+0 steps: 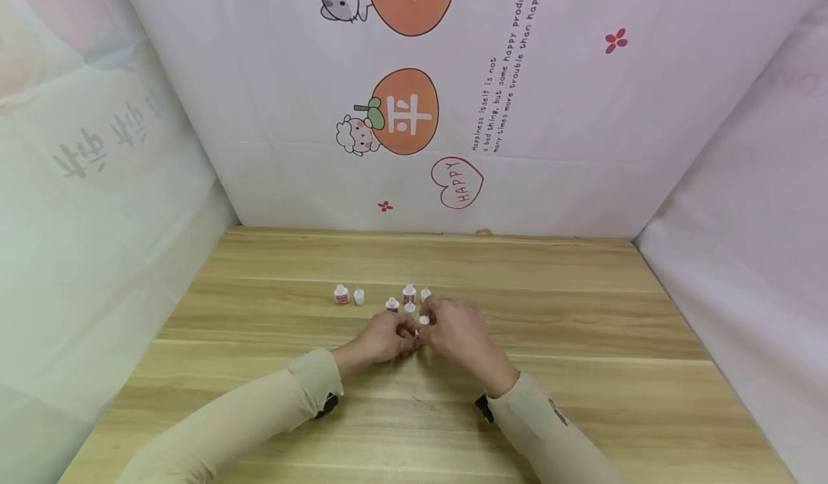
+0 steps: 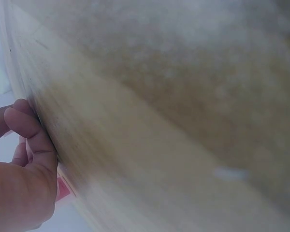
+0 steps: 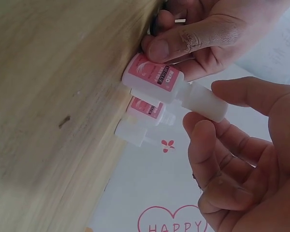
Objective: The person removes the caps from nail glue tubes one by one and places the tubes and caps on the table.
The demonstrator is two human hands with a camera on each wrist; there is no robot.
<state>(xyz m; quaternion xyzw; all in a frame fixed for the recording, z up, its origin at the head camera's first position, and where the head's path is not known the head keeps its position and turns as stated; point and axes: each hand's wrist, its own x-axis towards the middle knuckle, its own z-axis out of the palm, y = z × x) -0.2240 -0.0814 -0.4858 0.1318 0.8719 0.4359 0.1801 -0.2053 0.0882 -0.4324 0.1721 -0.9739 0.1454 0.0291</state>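
Observation:
My left hand [image 1: 384, 336] grips a small white glue bottle [image 3: 152, 79] with a pink label, low at the table top. The bottle's white cap [image 3: 205, 102] sits at its neck, pinched between thumb and fingers of my right hand [image 3: 251, 154]. Whether the cap is screwed tight cannot be told. Just beyond stand another small bottle [image 1: 392, 303] and a loose white cap [image 1: 410, 309] with its thin stem pointing up. In the left wrist view, the left hand [image 2: 24, 164] appears at the edge with curled fingers, mostly hiding what it holds.
Farther back stand a bottle [image 1: 409, 294] with a loose cap [image 1: 425, 294], the latter near the right fingers. To the left is another uncapped bottle [image 1: 341, 295] beside its cap [image 1: 359, 297]. Printed cloth [image 1: 291, 110] walls the wooden table [image 1: 550, 275] at back and sides.

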